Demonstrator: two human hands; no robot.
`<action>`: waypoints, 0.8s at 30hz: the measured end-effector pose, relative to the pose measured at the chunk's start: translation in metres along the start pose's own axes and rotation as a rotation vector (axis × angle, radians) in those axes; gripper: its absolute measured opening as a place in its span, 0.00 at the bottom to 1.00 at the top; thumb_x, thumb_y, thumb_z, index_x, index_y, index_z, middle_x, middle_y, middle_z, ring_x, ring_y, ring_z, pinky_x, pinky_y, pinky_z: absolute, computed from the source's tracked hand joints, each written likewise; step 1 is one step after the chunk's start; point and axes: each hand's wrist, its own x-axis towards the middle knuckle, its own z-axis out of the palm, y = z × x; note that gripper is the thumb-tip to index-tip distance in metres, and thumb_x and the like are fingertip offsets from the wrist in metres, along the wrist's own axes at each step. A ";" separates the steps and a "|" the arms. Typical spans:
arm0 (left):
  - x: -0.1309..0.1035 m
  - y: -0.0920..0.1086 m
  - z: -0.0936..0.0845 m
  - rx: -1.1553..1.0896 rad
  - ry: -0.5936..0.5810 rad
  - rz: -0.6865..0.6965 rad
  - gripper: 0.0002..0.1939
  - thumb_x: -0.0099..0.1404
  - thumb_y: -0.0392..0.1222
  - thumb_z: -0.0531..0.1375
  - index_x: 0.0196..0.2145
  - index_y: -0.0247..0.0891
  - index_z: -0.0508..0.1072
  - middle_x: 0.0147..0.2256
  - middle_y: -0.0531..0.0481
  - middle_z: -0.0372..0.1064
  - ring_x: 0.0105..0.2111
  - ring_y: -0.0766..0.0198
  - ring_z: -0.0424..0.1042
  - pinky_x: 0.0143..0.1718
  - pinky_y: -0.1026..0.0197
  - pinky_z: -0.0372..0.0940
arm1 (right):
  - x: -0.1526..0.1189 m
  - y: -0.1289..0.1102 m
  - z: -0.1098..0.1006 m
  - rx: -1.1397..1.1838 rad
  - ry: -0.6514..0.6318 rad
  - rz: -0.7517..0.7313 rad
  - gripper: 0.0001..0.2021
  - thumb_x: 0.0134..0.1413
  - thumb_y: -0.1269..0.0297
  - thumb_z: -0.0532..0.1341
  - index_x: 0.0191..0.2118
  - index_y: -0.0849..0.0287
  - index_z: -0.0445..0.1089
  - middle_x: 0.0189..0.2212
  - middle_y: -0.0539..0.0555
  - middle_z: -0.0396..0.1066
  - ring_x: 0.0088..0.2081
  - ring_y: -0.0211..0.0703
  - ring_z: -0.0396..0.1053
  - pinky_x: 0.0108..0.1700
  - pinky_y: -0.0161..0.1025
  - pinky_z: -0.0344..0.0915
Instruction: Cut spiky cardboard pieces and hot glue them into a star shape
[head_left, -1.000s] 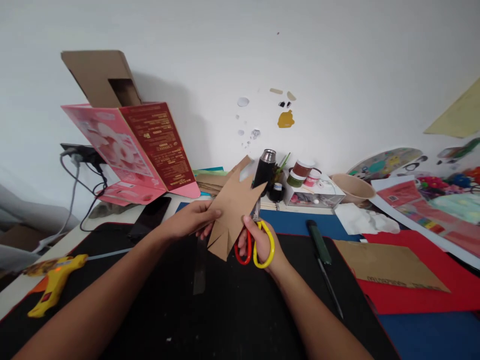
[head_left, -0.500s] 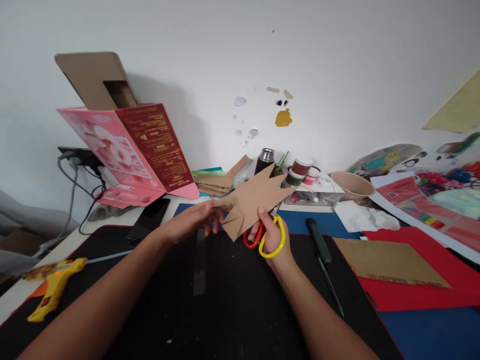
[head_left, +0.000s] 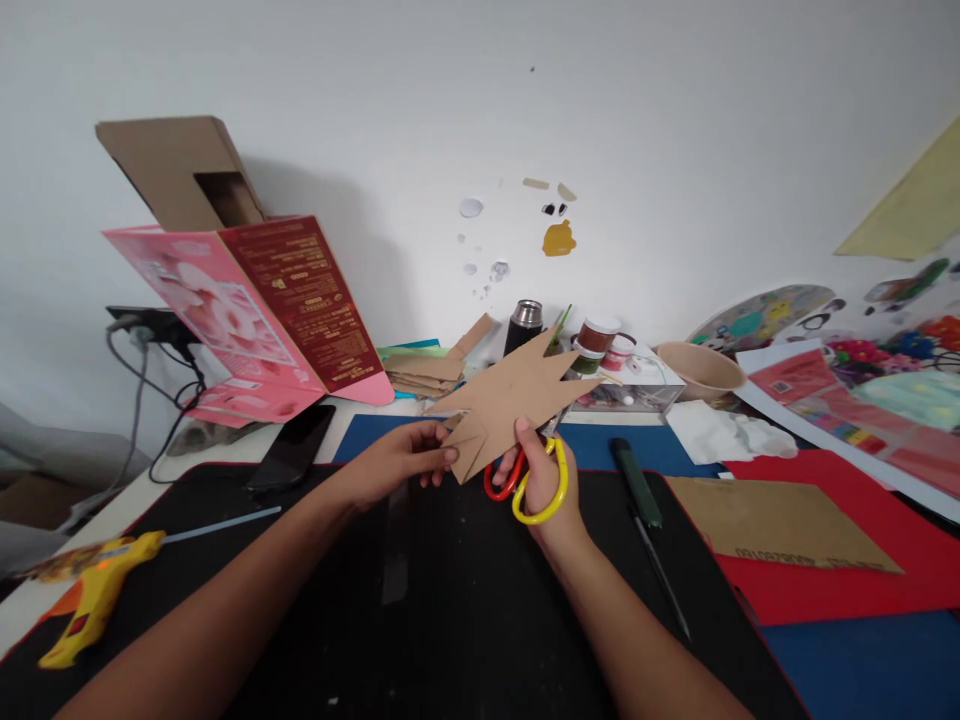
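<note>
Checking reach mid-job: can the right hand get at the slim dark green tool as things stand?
Probably not to grasp it: the right hand is occupied by the red-and-yellow-handled scissors and brown cardboard cutout. The way to the tool looks free, though.

1. I watch through one camera, worn on the person's head.
2. It looks forward and down, past the forearms [head_left: 615, 612] entering from the bottom edge, onto a black mat [head_left: 480, 610].
3. The left hand [head_left: 397, 462] and right hand [head_left: 541, 482] show near the middle; the wall [head_left: 375, 70] fills the top.
4. My view is wide, reaching from a glue gun [head_left: 96, 608] at left to red paper [head_left: 832, 598] at right.
</note>
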 end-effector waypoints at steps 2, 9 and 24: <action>0.001 -0.002 -0.003 0.001 0.034 0.013 0.19 0.61 0.55 0.71 0.34 0.39 0.71 0.28 0.54 0.72 0.26 0.65 0.69 0.31 0.61 0.62 | -0.001 -0.001 0.001 -0.008 -0.019 -0.015 0.29 0.51 0.35 0.71 0.23 0.56 0.65 0.13 0.51 0.69 0.13 0.41 0.69 0.15 0.35 0.65; 0.001 -0.005 0.002 -0.015 -0.031 -0.009 0.21 0.59 0.57 0.73 0.35 0.39 0.72 0.30 0.52 0.75 0.29 0.63 0.71 0.32 0.60 0.64 | -0.001 -0.001 0.002 0.014 0.004 -0.008 0.27 0.49 0.35 0.72 0.27 0.54 0.65 0.13 0.48 0.67 0.13 0.42 0.68 0.15 0.35 0.64; -0.001 -0.008 0.011 -0.097 -0.126 0.021 0.18 0.63 0.54 0.71 0.37 0.37 0.73 0.32 0.46 0.79 0.28 0.62 0.76 0.30 0.61 0.65 | -0.005 0.002 0.001 0.018 -0.050 -0.038 0.25 0.54 0.39 0.70 0.24 0.53 0.64 0.11 0.46 0.63 0.12 0.40 0.65 0.16 0.36 0.61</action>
